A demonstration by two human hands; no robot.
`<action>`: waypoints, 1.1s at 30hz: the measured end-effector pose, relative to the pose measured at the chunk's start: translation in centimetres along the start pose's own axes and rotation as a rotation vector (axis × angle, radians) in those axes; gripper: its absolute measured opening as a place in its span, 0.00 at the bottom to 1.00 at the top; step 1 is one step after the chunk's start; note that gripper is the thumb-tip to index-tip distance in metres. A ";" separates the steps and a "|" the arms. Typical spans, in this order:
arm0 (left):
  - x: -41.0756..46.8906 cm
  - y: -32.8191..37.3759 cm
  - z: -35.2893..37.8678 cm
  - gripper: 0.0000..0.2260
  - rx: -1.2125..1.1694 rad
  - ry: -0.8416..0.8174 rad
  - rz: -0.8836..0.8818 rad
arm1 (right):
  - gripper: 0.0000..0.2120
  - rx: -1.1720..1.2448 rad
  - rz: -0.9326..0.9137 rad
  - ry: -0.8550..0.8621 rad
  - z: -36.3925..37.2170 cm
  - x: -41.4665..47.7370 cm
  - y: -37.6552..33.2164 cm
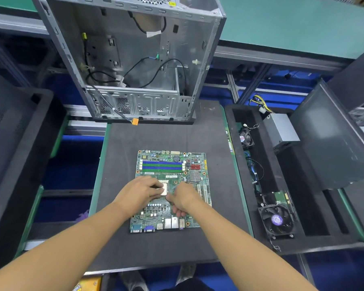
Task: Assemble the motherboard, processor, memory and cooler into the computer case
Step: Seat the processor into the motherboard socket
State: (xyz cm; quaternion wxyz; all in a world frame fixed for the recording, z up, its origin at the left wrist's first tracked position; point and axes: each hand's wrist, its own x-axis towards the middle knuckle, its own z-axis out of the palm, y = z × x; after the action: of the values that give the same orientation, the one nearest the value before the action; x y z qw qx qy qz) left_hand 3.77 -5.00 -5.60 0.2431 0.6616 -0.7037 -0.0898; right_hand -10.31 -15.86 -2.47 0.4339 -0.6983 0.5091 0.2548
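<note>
Left hand [143, 191] pinching processor [164, 187], right hand [184, 198] curled beside, grip unclear, motherboard [194, 159] lengthwise away, ports [171, 223] nearest.

— How is the light where you work?
— Bright and even, from overhead. My fingers [152, 183] throw only a faint, soft shadow on the motherboard [158, 214] beneath them.
— Any glare?
— A pale sheen on the metal case [139, 49], well beyond my fingers.
— And sharpness?
— Crisp around my fingers. Far out to either side straight edges bow, and the corner up and right of them smears into blur.
</note>
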 end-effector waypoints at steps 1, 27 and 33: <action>0.0 -0.1 0.1 0.05 0.000 -0.007 0.001 | 0.19 -0.003 -0.009 -0.021 -0.2 -0.2 0.0; 3.3 -0.4 -0.6 0.12 -0.107 -0.340 -0.290 | 0.13 0.318 -0.179 -0.021 -2.5 -0.9 2.4; 5.7 1.2 -1.6 0.01 -0.066 -0.176 -0.240 | 0.12 0.352 -0.197 0.048 -4.5 -2.1 3.7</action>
State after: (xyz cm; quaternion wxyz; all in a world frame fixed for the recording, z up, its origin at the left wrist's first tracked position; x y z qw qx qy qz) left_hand 3.41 -10.13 -2.35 0.1895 0.7223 -0.6346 -0.1989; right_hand -14.83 -19.15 0.12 0.5598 -0.6639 0.4854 0.1013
